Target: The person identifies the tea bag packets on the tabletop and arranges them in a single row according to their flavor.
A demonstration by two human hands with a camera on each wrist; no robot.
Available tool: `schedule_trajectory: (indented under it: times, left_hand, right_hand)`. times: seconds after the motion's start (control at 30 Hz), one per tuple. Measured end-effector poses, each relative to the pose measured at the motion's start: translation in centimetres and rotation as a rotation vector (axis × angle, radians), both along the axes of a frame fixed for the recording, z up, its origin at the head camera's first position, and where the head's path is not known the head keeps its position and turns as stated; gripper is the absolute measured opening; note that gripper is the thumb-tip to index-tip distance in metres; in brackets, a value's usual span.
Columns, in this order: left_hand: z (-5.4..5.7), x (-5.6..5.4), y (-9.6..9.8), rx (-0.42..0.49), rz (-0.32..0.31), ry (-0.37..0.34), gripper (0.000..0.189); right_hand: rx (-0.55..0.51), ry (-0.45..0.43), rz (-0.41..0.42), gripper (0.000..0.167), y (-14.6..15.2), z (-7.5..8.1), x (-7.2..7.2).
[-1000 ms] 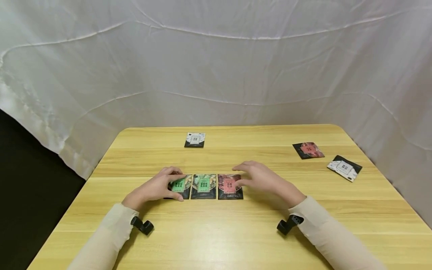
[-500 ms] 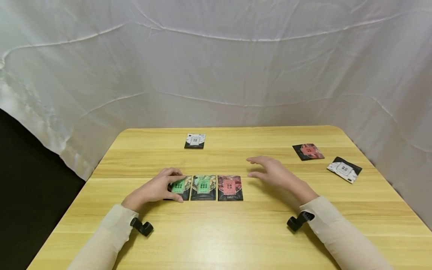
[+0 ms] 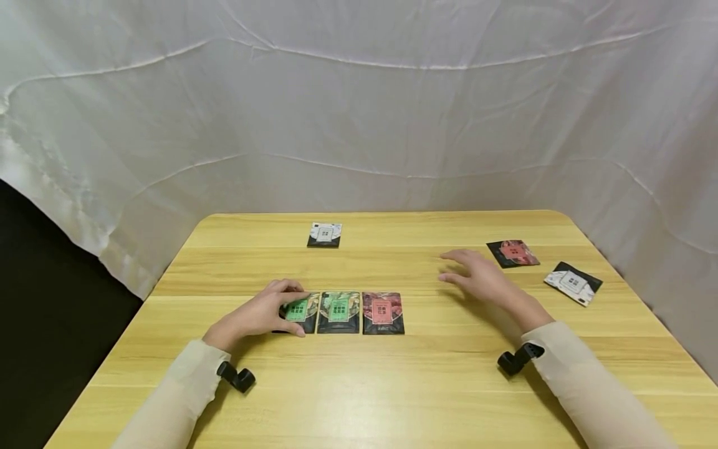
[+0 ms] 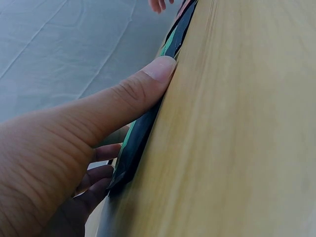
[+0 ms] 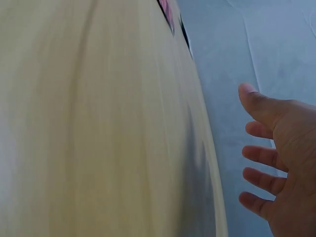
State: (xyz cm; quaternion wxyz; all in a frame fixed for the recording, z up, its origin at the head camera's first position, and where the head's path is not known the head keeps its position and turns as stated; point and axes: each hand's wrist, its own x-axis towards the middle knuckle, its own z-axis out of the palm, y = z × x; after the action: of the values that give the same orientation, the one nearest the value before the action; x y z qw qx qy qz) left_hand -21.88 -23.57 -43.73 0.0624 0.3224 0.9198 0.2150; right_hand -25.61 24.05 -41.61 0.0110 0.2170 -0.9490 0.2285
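The left green packet lies flat on the table, at the left end of a row of three. The left hand holds it, thumb along the near edge and the other fingers curved round its left and far sides (the left wrist view shows the thumb nearly straight). Just beside it lies the middle green packet, then the front red packet, all with dark lower bands.

The right hand hovers over the table to the right of the row, its fingers spread wide and holding nothing. Beyond it, a rear red packet lies askew, near a slanted white packet. A far white packet lies near the back edge. Pale sleeves cover both forearms, and a whitish curtain hangs behind.
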Motion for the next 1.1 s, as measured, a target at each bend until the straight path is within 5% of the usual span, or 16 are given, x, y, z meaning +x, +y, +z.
schedule_trajectory:
  times: [0.37, 0.63, 1.1]
  left_hand:
    - [0.1, -0.1, 0.0, 0.006, -0.004, 0.009, 0.09]
    - [0.1, 0.1, 0.0, 0.013, -0.003, -0.002, 0.09]
    - [-0.1, 0.0, -0.1, 0.006, 0.008, -0.016, 0.09]
  right_hand:
    - [0.053, 0.014, -0.069, 0.059, 4.0, 0.6, -1.0]
    - [0.108, -0.028, -0.201, 0.068, 5.8, 0.5, -1.8]
    - [0.044, 0.015, -0.279, 0.074, 8.7, -0.5, -3.6]
